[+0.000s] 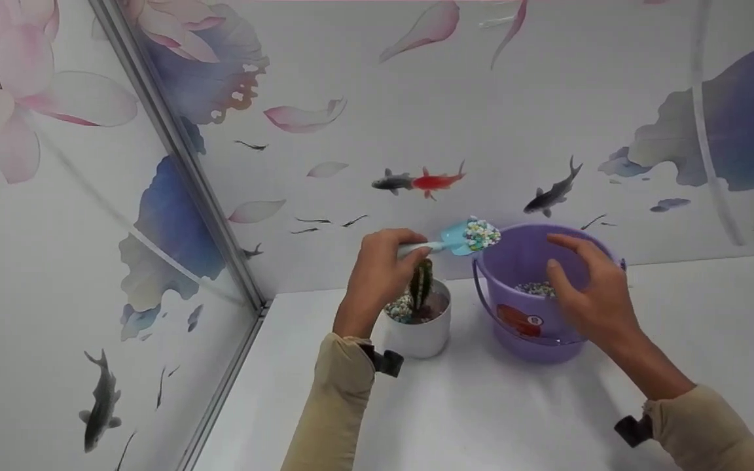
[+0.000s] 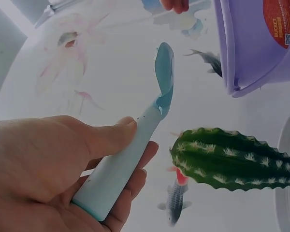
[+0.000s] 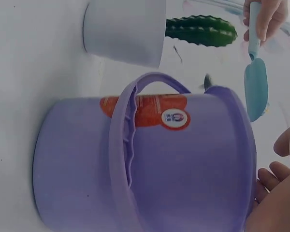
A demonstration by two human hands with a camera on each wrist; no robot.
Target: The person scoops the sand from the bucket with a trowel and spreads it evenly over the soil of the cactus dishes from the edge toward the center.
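Observation:
My left hand (image 1: 380,271) grips the pale handle of a light-blue trowel (image 1: 455,241) (image 2: 135,145). Its blade carries a heap of small coloured pebbles (image 1: 482,233) and hangs between the pot and the bucket's left rim. Below it a green cactus (image 1: 420,282) (image 2: 227,159) stands in a white pot (image 1: 419,333) (image 3: 123,31) with pebbles at its base. My right hand (image 1: 590,294) rests with relaxed fingers on the near rim of a purple bucket (image 1: 514,261) (image 3: 150,164) holding more pebbles (image 1: 535,288).
Pot and bucket stand on a white table (image 1: 514,405) in a corner. A wall printed with fish and flowers (image 1: 416,118) runs close behind, another panel closes the left side. The bucket's handle (image 3: 123,145) hangs down at its front.

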